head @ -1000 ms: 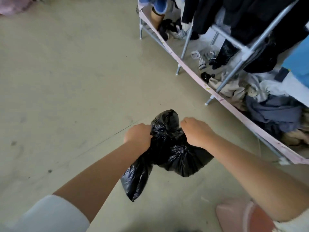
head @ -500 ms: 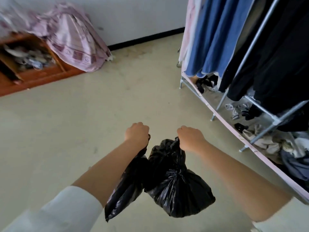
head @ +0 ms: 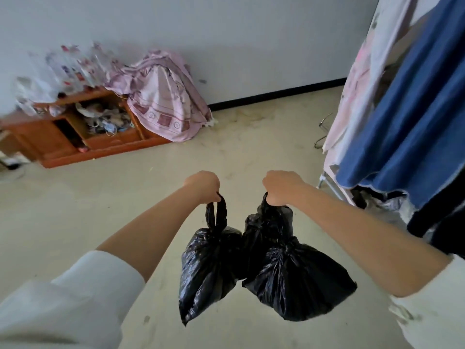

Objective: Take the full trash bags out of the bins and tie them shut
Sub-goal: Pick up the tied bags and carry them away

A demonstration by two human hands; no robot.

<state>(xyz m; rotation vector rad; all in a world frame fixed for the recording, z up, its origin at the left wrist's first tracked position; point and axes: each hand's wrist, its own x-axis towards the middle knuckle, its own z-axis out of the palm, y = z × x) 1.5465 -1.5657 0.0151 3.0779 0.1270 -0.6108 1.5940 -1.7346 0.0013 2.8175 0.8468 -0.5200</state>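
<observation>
Two black trash bags hang in the air in front of me, touching side by side above the pale floor. My left hand [head: 204, 185] is shut on the twisted top loop of the slimmer left trash bag [head: 206, 270]. My right hand [head: 283, 186] grips the bunched neck of the fuller right trash bag [head: 299, 278], which bulges low and to the right. Both bag mouths look gathered closed. No bin is in view.
A low wooden cabinet [head: 63, 144] with a cluttered open compartment stands at the far left by the wall. A pink patterned cloth bundle [head: 163, 102] leans on it. A clothes rack with a blue garment [head: 407, 117] fills the right side. Open floor [head: 239, 147] lies ahead.
My hands have moved apart, so the bags now hang as two separate bundles. My view has tilted up from the floor toward the far wall and cabinet.
</observation>
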